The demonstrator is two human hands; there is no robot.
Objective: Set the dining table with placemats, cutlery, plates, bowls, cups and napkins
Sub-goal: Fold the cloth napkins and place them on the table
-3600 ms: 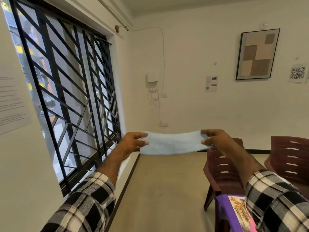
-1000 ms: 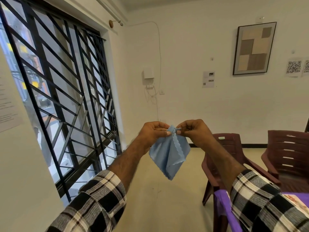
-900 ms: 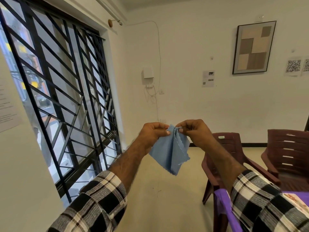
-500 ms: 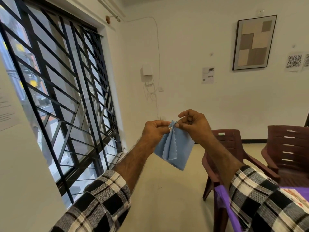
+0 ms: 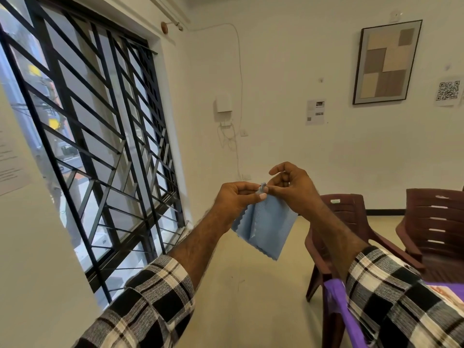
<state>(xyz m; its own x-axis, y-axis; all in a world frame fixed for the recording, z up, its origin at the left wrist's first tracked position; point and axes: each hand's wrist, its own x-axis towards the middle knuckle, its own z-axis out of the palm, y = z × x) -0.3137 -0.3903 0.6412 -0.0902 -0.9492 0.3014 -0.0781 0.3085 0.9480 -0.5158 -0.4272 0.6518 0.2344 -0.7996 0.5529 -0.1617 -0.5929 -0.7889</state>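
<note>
Napkin [image 5: 267, 228] now folded from a flat strip into a hanging pleat, left hand [image 5: 236, 200] and right hand [image 5: 292, 187] pinching its top corner; fold looks nearly ready for the bench.

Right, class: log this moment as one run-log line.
step: folding napkin | left hand: pinches napkin top | right hand: pinches same top | napkin: hangs folded in mid-air | table: napkin not yet placed
</note>
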